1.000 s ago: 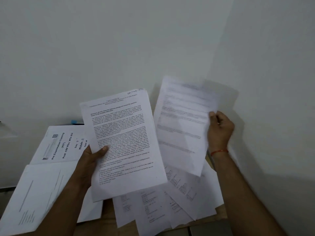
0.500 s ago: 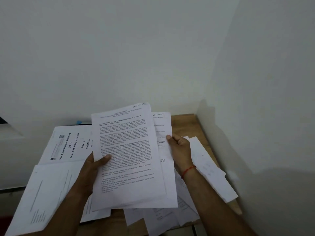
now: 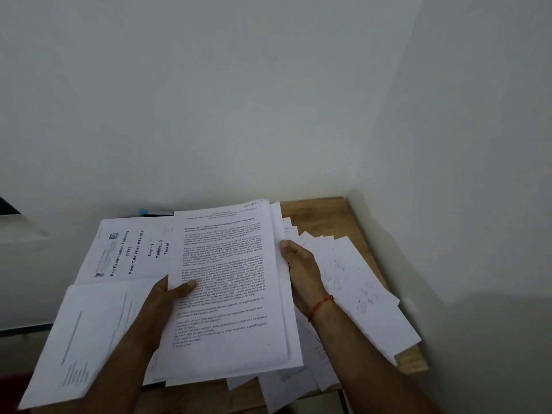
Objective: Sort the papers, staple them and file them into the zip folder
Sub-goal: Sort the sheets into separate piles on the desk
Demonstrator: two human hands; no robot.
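Head view, wooden table [image 3: 313,211] (white corner [image 3: 363,138]), left hand [image 3: 167,297], right hand [image 3: 301,264] gripping paper stack [image 3: 233,279].

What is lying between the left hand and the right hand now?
In the head view, only the stack of printed pages fills that stretch: the left hand grips its left edge, the right hand its right edge.

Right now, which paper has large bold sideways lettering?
The cover sheet lying left of the held stack, headed Pre Examination Training; the others carry only small print.
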